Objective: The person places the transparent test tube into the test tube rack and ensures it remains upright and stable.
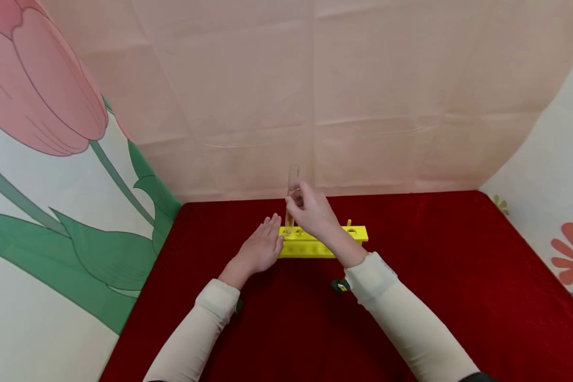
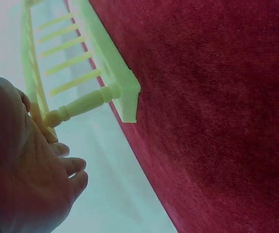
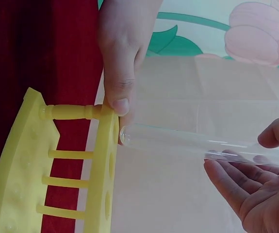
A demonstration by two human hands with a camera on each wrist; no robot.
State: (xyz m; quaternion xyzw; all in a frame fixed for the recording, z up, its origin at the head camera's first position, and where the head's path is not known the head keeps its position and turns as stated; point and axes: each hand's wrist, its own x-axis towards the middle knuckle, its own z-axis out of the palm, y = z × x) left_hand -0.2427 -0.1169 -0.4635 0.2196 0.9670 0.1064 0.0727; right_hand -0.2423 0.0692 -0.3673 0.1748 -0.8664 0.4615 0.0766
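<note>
My right hand [image 1: 310, 209] holds a clear glass test tube [image 1: 293, 175] upright, thumb and fingers around its middle. In the right wrist view the tube's rounded bottom [image 3: 125, 136] is right at the top plate of a yellow test tube rack [image 1: 322, 233], by the end hole. My left hand [image 1: 261, 244] touches the left end of the rack with fingers extended. Its thumb [image 3: 120, 92] lies at the top plate's corner in the right wrist view. From the left wrist, the rack's end post [image 2: 83, 104] shows beside the fingers.
The rack stands on a table with a dark red cloth [image 1: 277, 329]. A plain pinkish backdrop [image 1: 363, 106] rises behind it, with flower-printed panels at the left [image 1: 124, 239] and right [image 1: 554, 175]. Several thin pegs [image 3: 69, 182] join the rack's plates.
</note>
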